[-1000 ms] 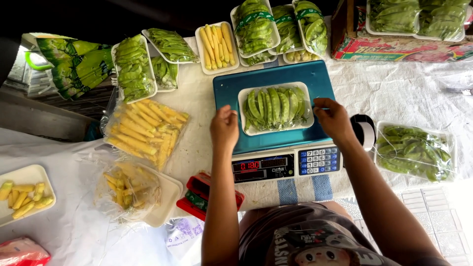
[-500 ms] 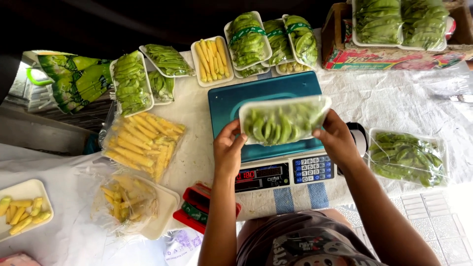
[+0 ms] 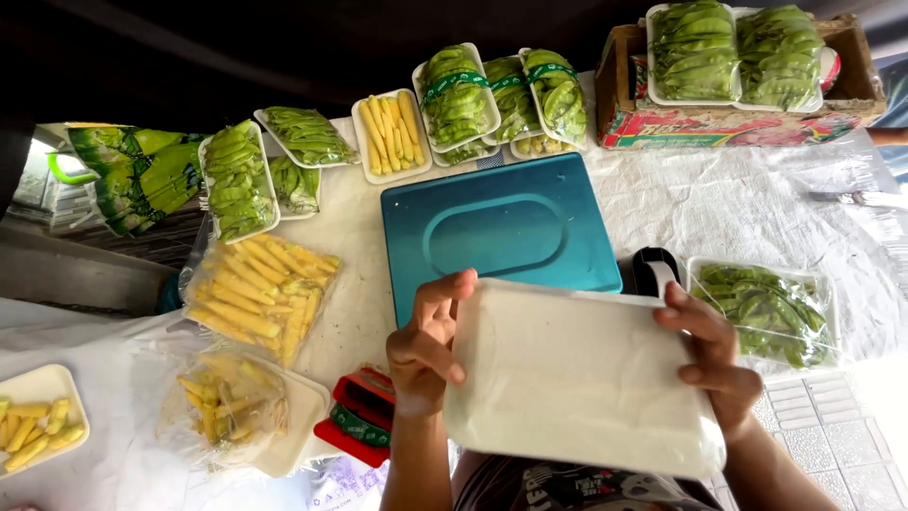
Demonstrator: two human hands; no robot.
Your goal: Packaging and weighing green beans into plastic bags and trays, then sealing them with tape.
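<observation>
Both hands have the white foam tray (image 3: 577, 378) flipped so its plain underside faces up, held close to the body just in front of the teal scale (image 3: 501, 232). Left hand (image 3: 427, 345) has its fingers (image 3: 445, 298) curled around the left edge, right hand (image 3: 714, 355) clamps the right edge. A bag of baby corn (image 3: 255, 293) lies to the left on the counter (image 3: 747, 203), and a wrapped tray of snow peas (image 3: 766, 308) on the right.

Bright, even daylight fills the scene, while the far edge falls into deep shadow. The near white foam tray (image 3: 577, 378) is almost washed out and slightly soft. Straight edges bow at the corners from wide-angle distortion.
</observation>
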